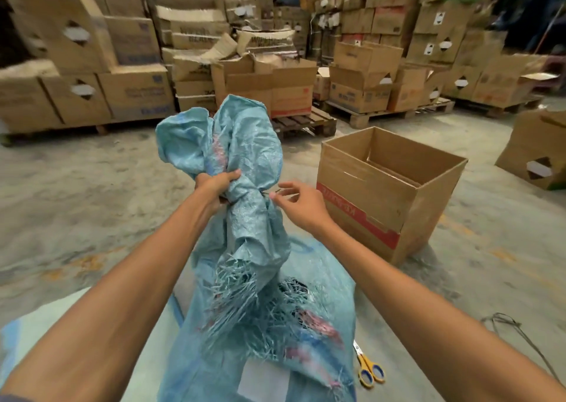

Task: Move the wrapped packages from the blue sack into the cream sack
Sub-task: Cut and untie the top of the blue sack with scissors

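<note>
Centre of the frame: the blue sack [245, 279] stands upright on the floor [92, 187], its gathered neck tied with a dark cord [269, 194] and its side frayed into loose strands. The left hand [216, 187] grips the bunched neck just below the flared top; the right hand [298, 202] pinches the cord's end at the neck's right side, the other fingers loosely spread. Lower left: a pale cream sack [46, 325] lies beneath the arm. Right: an open box [389, 187]. Lower right: yellow-handled scissors [369, 368] lie just beside the blue sack. Background: stacked cartons [122, 64] on pallets.
</note>
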The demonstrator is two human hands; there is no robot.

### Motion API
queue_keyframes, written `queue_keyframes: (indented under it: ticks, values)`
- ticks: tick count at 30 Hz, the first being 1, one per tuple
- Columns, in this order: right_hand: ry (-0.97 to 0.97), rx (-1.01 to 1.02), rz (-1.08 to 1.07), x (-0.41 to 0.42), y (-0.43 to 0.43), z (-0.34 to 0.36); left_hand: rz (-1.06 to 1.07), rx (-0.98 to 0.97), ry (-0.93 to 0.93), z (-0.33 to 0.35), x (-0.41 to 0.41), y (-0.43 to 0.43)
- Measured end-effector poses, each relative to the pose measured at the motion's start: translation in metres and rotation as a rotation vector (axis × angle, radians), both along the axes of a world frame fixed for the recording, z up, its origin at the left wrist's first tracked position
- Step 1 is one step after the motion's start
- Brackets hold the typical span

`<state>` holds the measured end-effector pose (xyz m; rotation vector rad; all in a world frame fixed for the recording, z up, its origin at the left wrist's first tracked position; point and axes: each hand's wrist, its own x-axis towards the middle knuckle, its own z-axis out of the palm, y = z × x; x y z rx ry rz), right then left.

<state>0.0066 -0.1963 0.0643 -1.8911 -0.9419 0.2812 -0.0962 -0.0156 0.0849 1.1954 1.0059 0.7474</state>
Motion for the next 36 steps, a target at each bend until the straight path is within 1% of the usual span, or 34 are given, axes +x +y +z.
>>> queue_keyframes:
  ticks: [5, 9, 13, 15, 18, 23, 27, 29, 32, 36]
  values:
    - [-0.004, 0.054, 0.108, -0.021, 0.03, 0.014, 0.034, -0.002, -0.042, 0.018, -0.034, 0.006]
    - [-0.008, 0.09, 0.092, -0.033, 0.037, 0.017, -0.014, 0.017, -0.061, 0.024, -0.053, 0.002]
    - [0.047, 0.106, 0.123, -0.036, 0.042, 0.024, -0.059, 0.031, -0.088, 0.025, -0.064, 0.002]
    - [0.036, 0.109, 0.113, -0.036, 0.045, 0.026, -0.073, 0.042, -0.095, 0.025, -0.067, 0.004]
    - [-0.054, 0.073, 0.038, -0.036, 0.047, 0.027, -0.075, 0.076, -0.074, 0.026, -0.067, 0.005]
    - [-0.279, 0.034, -0.141, -0.027, 0.033, 0.029, -0.009, 0.156, -0.045, 0.019, -0.049, 0.019]
    - [-0.351, 0.115, -0.261, -0.019, 0.01, 0.028, 0.084, 0.159, 0.043, -0.003, -0.036, 0.04]
    - [-0.393, 0.099, -0.296, -0.018, -0.008, 0.024, 0.096, 0.165, 0.058, -0.026, -0.021, 0.063]
    - [-0.471, 0.05, -0.362, -0.015, -0.042, 0.004, 0.088, 0.146, 0.063, -0.032, -0.002, 0.063]
    - [-0.615, -0.022, -0.465, -0.007, -0.094, -0.047, 0.029, 0.195, 0.102, -0.027, 0.02, 0.037]
